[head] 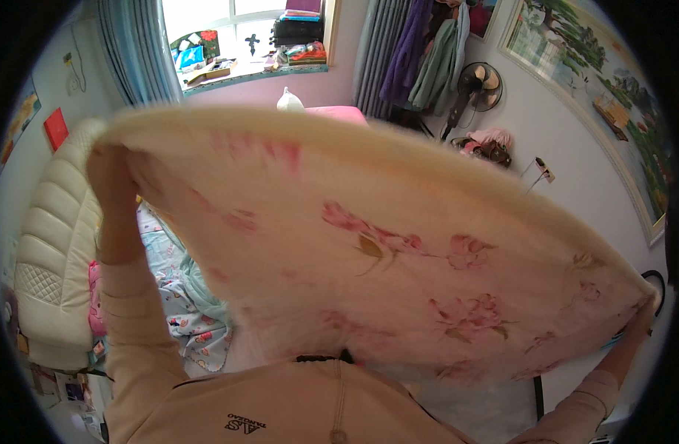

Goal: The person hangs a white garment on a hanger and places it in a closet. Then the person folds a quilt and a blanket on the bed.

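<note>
A cream blanket with pink roses [395,238] is stretched wide between my raised hands, its far edge blurred. My left hand [114,172] grips the left corner at the upper left. At the far right, my right hand [644,311] is closed on the other corner, lower in the picture. The fabric hides part of both hands' fingers. Beneath its left side lies bedding with small printed figures [198,333], with a pale green cloth [200,283] crumpled on it.
A cream padded headboard [56,250] stands at the left, a pink item [97,299] beside it. Beyond the blanket are a windowsill [256,75] with books and boxes, hanging clothes [439,66], and a fan [481,86]. A large framed picture [600,100] hangs at the right.
</note>
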Motion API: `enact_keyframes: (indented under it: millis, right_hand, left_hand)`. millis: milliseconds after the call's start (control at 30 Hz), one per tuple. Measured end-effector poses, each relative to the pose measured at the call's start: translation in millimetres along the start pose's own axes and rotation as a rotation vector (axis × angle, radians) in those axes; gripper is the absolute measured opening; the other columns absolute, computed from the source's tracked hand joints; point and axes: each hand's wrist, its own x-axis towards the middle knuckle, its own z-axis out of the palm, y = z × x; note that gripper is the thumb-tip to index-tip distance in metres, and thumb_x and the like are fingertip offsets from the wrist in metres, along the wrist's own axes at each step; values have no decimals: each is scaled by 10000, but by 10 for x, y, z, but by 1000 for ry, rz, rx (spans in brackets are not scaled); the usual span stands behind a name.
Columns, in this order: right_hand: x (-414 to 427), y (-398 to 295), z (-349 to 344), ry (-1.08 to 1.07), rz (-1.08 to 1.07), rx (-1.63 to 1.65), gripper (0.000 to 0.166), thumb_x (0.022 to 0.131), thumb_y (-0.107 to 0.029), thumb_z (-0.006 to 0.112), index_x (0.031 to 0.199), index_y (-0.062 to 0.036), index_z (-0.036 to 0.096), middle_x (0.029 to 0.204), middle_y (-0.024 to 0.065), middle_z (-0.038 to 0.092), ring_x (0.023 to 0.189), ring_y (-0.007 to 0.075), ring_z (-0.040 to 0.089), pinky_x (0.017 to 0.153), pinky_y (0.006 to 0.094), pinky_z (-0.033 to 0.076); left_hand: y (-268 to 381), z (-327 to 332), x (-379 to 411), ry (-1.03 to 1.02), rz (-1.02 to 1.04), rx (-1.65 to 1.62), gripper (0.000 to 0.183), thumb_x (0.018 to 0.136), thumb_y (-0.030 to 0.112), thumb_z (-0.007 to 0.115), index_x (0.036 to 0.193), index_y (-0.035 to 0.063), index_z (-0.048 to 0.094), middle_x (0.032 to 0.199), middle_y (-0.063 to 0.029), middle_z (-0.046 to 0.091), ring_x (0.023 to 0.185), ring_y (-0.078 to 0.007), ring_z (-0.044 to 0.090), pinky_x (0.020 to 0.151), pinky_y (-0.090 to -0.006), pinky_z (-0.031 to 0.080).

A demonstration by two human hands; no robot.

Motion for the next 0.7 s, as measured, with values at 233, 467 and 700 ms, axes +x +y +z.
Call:
enact_keyframes:
  millis: [233, 467, 700]
  right_hand:
    - [309, 1302, -260, 303, 281, -150, 519, 822, -428, 606, 1134, -22, 527, 1094, 133, 546, 928, 231, 542, 786, 326, 462]
    - [231, 1378, 121, 29, 25, -544, 553, 820, -288, 605, 1256, -1, 424, 1181, 136, 503, 1025, 240, 521, 841, 343, 451]
    - [-2999, 1296, 2391, -1371, -94, -637, 434, 807, -194, 519, 1196, -8, 465, 1045, 80, 512, 963, 156, 497, 887, 282, 385]
  left_hand:
    - [771, -236, 296, -471, 140, -475, 139, 784, 67, 559, 853, -17, 646, 842, -46, 627, 775, -106, 555, 667, -266, 472]
    - [469, 671, -1247, -1229, -23, -276, 237, 652, 228, 758, 785, 48, 679, 714, -128, 646, 664, -146, 598, 633, -291, 469]
    - [683, 815, -2670, -1560, -198, -297, 227, 725, 246, 631, 825, 46, 673, 787, -181, 640, 729, -257, 630, 646, -365, 474]
